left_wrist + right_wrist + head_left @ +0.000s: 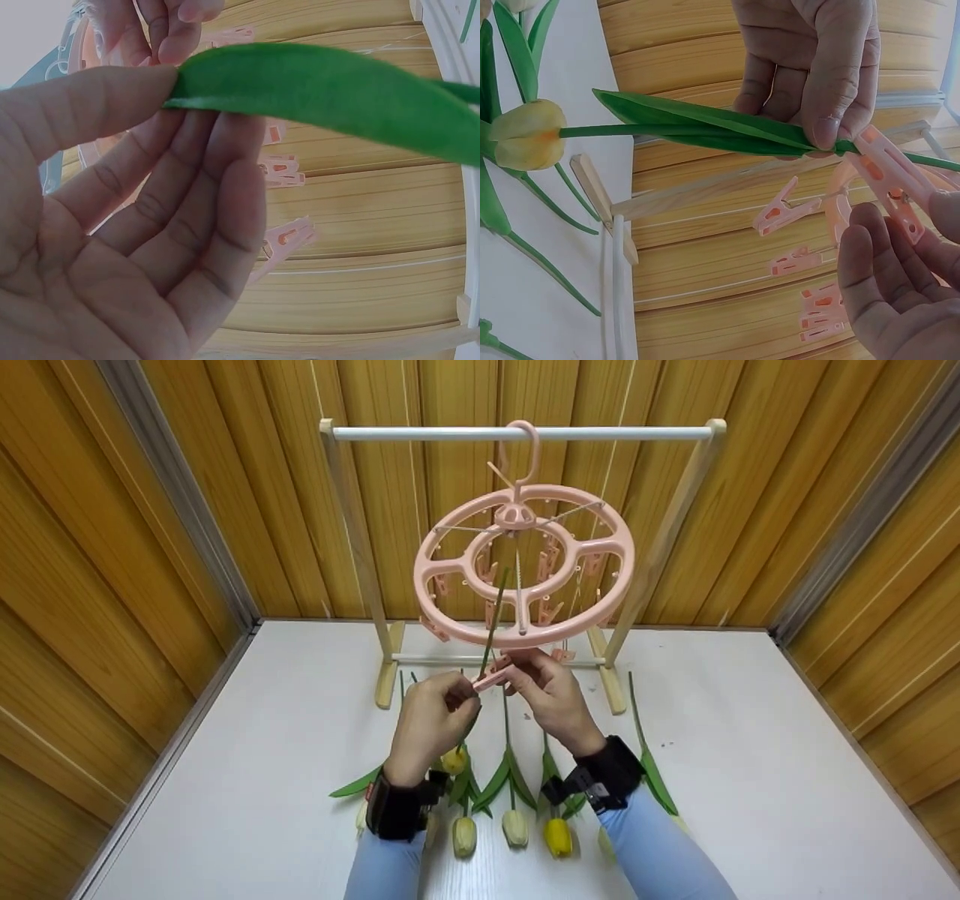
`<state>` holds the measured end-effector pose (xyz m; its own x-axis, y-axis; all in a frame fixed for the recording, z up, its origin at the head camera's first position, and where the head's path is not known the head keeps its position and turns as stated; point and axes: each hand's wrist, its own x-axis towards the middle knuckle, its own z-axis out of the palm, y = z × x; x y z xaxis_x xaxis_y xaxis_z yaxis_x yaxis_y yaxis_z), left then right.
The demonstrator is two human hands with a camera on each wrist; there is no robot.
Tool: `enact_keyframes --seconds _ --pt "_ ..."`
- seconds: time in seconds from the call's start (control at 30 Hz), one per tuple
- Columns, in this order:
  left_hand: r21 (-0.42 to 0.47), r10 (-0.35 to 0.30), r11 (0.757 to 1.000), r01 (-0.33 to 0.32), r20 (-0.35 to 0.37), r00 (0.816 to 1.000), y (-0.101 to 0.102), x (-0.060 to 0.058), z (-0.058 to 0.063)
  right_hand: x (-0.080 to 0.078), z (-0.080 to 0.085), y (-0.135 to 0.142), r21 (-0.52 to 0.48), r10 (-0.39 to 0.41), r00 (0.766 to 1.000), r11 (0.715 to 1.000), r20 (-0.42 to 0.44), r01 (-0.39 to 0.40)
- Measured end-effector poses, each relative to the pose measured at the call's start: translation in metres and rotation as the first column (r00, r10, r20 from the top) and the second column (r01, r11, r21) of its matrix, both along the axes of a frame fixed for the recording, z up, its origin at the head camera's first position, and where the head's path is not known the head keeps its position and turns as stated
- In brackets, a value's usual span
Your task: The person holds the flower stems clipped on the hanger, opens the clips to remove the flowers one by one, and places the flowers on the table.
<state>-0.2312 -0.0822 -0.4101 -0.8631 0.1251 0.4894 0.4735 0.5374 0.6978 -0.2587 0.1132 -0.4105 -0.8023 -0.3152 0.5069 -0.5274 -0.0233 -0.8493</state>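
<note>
In the head view my left hand pinches a tulip by its stem, the yellowish bloom hanging downward. Its long green leaf emerges from between my left thumb and fingers. My right hand pinches a pink clothespin by its handle end, under the front rim of the round pink drying hanger. The clothespin's jaws sit across the stem, right beside the left fingertips. Past the clothespin, the bare stem end sticks up in front of the hanger.
The hanger hooks over the white bar of a wooden stand. Other pink clothespins dangle from its rings. Several tulips lie on the white table, including a yellow one and a pale one. Wood-patterned panels enclose the table.
</note>
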Motion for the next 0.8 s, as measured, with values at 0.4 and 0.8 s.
enact_keyframes --seconds 0.4,0.8 --pt "0.002 0.008 1.000 -0.008 -0.013 1.000 0.0003 -0.0004 -0.0007 -0.0003 0.0014 0.0016 0.014 -0.008 1.000 1.000 -0.017 0.008" --pt "0.010 0.016 1.000 -0.016 0.004 1.000 0.0001 0.0008 0.0022 -0.0003 0.0027 0.0027 0.005 -0.013 1.000 1.000 -0.005 0.013"
